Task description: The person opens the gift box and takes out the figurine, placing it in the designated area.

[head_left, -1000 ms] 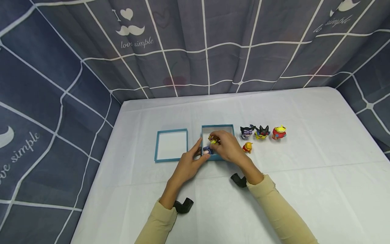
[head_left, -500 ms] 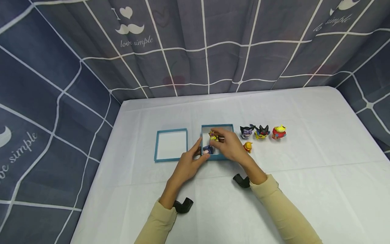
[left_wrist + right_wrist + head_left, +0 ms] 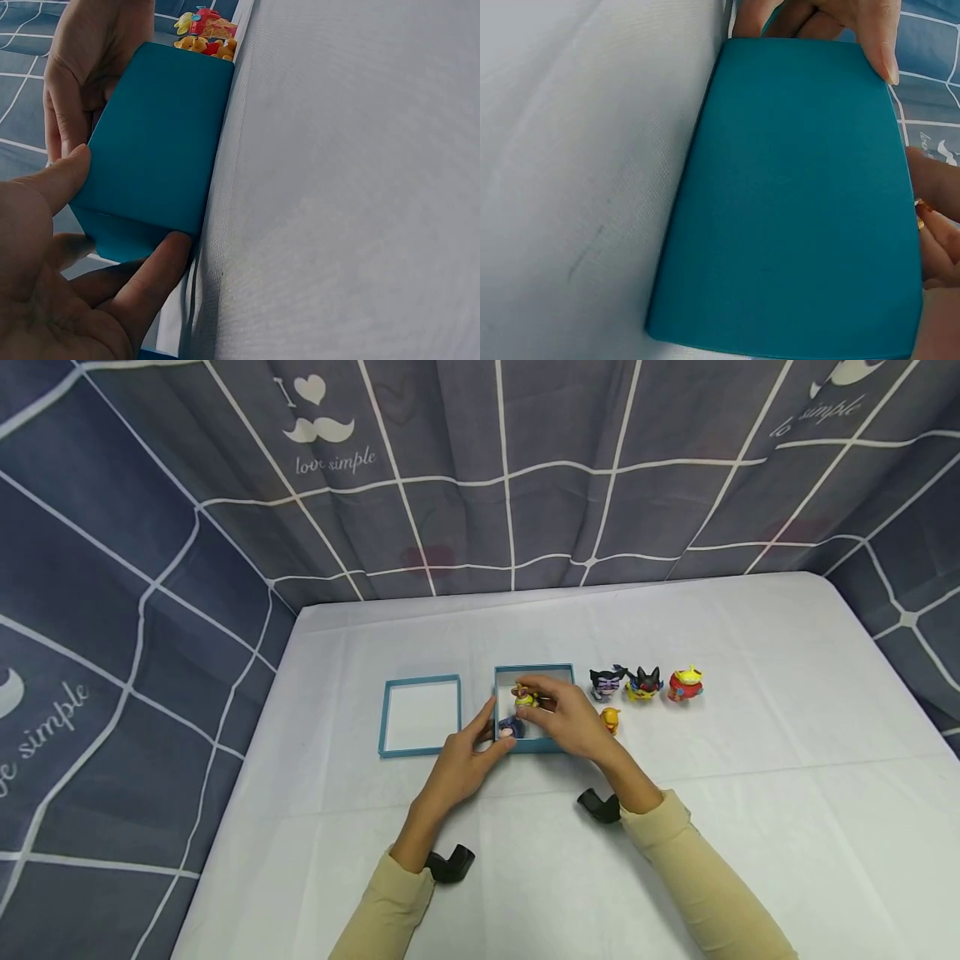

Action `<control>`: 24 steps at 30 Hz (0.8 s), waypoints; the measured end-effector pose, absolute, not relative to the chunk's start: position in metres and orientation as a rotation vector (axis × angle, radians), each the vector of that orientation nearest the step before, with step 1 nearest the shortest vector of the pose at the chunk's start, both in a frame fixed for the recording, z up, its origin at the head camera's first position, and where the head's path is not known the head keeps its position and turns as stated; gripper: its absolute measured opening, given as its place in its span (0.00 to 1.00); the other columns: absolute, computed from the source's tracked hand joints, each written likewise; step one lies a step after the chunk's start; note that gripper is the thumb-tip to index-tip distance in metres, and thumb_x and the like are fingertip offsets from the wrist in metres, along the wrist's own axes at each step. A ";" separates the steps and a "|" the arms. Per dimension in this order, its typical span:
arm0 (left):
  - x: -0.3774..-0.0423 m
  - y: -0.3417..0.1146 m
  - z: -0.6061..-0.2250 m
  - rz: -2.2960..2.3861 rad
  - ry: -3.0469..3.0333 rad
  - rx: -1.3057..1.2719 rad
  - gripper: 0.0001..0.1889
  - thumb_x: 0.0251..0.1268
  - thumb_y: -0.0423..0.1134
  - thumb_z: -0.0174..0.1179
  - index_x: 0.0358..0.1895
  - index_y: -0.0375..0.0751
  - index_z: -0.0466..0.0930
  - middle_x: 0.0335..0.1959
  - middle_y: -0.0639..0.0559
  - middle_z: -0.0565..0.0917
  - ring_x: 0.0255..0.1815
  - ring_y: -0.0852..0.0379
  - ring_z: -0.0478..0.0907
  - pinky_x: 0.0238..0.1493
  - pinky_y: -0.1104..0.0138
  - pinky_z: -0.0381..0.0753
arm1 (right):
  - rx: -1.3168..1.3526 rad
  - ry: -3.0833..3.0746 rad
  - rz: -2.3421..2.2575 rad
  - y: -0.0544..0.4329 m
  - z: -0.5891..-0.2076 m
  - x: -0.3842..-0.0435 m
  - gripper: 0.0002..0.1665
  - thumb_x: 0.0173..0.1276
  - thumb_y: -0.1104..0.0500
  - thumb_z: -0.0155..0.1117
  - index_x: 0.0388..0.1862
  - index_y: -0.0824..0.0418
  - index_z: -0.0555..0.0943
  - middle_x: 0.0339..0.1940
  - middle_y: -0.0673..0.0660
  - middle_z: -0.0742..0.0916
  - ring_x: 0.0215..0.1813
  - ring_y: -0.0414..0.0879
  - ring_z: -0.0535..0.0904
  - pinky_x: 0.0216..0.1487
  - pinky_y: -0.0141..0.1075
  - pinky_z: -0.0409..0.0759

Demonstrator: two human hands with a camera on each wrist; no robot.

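Right hand (image 3: 564, 717) pinches the yellow figure (image 3: 526, 697) over the box (image 3: 536, 747).
The figure sits left of the right fingertips, its long axis hard to tell; the left hand (image 3: 467, 762) is near too, gripping the box's near-left corner, thumb against fingers. Crowding the near side, the blue figure (image 3: 512, 727) lies inside by the left thumb. Lid (image 3: 422, 717) to the left; four more figures (image 3: 686, 684) stand right, outside.

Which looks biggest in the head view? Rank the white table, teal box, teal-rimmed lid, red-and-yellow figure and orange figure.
Largest to smallest:
White table
Teal box and teal-rimmed lid: too alike to rank
Red-and-yellow figure
Orange figure
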State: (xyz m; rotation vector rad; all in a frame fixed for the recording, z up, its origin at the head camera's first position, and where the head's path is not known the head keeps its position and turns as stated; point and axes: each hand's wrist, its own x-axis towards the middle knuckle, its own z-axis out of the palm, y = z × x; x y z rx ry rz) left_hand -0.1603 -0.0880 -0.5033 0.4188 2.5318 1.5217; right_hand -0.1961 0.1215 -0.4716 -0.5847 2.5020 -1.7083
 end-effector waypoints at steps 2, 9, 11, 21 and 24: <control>-0.160 -0.088 -0.503 1.525 2.529 0.424 0.40 0.69 0.57 0.60 0.79 0.51 0.55 0.64 0.42 0.76 0.61 0.56 0.76 0.58 0.56 0.76 | -0.586 2.481 -1.729 0.122 -0.471 -0.195 0.26 0.67 0.64 0.68 0.64 0.68 0.77 0.55 0.62 0.84 0.55 0.53 0.81 0.57 0.47 0.78; -0.161 -0.088 -0.504 1.537 2.523 0.430 0.40 0.69 0.57 0.60 0.79 0.51 0.55 0.64 0.41 0.76 0.61 0.56 0.76 0.58 0.57 0.77 | -0.546 2.386 -1.818 0.123 -0.470 -0.194 0.29 0.68 0.67 0.67 0.66 0.72 0.73 0.59 0.67 0.81 0.57 0.58 0.81 0.57 0.46 0.78; -0.161 -0.088 -0.503 1.535 2.522 0.429 0.39 0.69 0.57 0.60 0.79 0.52 0.55 0.64 0.41 0.76 0.61 0.56 0.76 0.58 0.57 0.77 | -0.539 2.360 -1.851 0.124 -0.470 -0.194 0.29 0.68 0.68 0.66 0.67 0.73 0.72 0.59 0.68 0.80 0.58 0.58 0.80 0.57 0.45 0.78; -0.161 -0.089 -0.502 1.527 2.518 0.423 0.40 0.69 0.57 0.59 0.79 0.52 0.54 0.64 0.42 0.76 0.61 0.56 0.76 0.58 0.57 0.76 | -0.602 2.317 -1.913 0.126 -0.470 -0.193 0.27 0.68 0.65 0.67 0.65 0.71 0.74 0.59 0.65 0.82 0.58 0.55 0.80 0.57 0.44 0.78; -0.161 -0.089 -0.501 1.538 2.514 0.429 0.40 0.69 0.57 0.60 0.79 0.51 0.55 0.63 0.42 0.76 0.60 0.56 0.77 0.58 0.57 0.76 | -0.604 2.303 -1.940 0.126 -0.469 -0.192 0.27 0.69 0.66 0.66 0.65 0.72 0.74 0.58 0.65 0.82 0.58 0.55 0.80 0.58 0.44 0.77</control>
